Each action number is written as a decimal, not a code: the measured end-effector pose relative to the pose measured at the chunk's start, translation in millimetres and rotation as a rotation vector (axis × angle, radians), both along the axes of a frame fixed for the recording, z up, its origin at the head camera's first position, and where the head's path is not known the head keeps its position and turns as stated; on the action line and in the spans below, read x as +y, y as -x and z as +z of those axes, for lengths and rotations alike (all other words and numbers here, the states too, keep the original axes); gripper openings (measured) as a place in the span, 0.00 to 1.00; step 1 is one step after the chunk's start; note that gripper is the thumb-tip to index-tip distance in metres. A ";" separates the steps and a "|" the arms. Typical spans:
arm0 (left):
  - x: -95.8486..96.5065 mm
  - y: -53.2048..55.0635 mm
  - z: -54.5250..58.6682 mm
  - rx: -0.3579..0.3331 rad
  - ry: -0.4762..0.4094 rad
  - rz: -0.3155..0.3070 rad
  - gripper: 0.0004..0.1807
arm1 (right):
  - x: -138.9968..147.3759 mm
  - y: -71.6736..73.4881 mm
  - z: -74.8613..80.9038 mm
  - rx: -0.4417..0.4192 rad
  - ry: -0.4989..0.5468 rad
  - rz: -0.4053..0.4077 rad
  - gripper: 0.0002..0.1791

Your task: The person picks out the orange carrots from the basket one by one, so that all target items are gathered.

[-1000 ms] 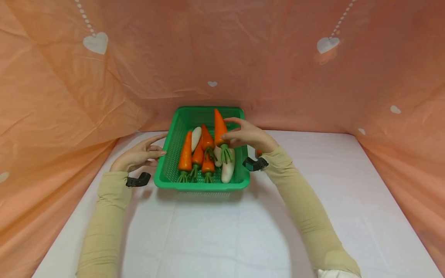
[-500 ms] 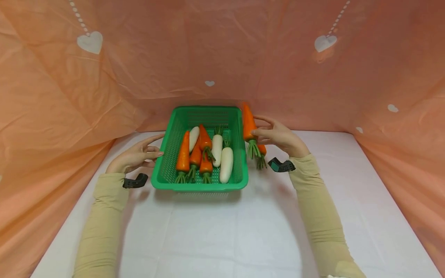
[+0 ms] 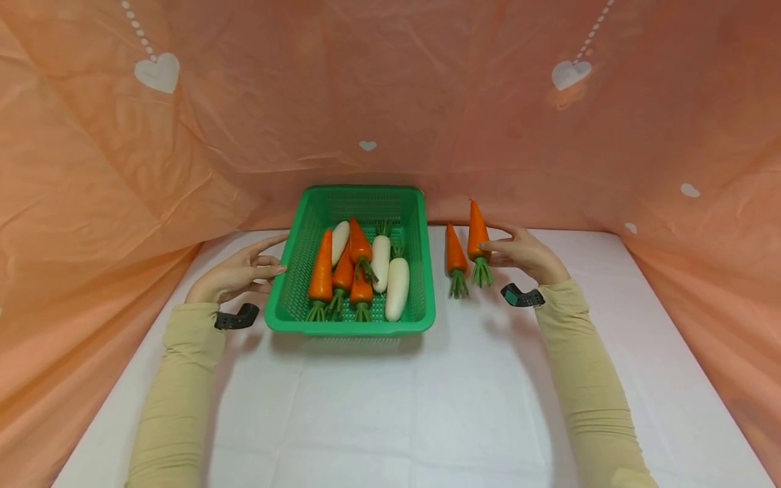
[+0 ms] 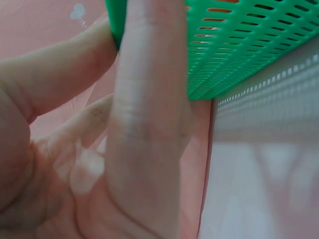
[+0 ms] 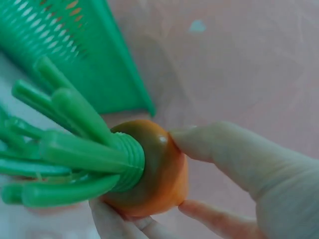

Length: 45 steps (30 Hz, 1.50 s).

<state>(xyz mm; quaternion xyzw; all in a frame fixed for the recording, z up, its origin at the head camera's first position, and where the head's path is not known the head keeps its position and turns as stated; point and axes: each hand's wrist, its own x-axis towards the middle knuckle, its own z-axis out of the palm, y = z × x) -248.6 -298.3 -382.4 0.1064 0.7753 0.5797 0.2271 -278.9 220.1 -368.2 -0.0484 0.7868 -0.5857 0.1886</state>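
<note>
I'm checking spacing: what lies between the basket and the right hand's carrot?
Another carrot, lying on the white surface; the head view shows it.

Soft light is filling the head view; the rectangular green plastic basket point(image 3: 350, 328) is shading the white cloth-covered table point(image 3: 360, 407) faintly. Wrist views are looking hazy; the green-stemmed orange carrot point(image 5: 167, 169) is catching a small glint, the pink cloth backdrop point(image 5: 239, 59) is blurring.

Your head view is looking forward and down, taking in your left hand point(image 3: 228, 274), your right hand point(image 3: 527, 254) and, near mid-frame, the green basket point(image 3: 350, 328). Your wrist views are facing those hands close up, both sharing the basket: upper right in the left view, upper left in the right.
</note>
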 end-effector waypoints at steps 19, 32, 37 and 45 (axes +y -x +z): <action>1.3 -3.6 2.1 0.002 0.020 0.012 0.41 | 3.4 15.8 -38.3 -0.001 -0.277 -0.009 0.41; -0.7 -0.3 1.4 -0.009 -0.010 -0.006 0.41 | -5.3 20.0 -44.5 0.071 -0.377 -0.080 0.38; -1.3 -0.2 0.6 0.000 0.002 -0.008 0.41 | -5.1 18.7 -44.8 0.065 -0.369 -0.098 0.38; -0.8 -1.3 0.8 0.008 0.008 -0.003 0.40 | 2.7 16.0 -36.3 0.048 -0.305 -0.085 0.36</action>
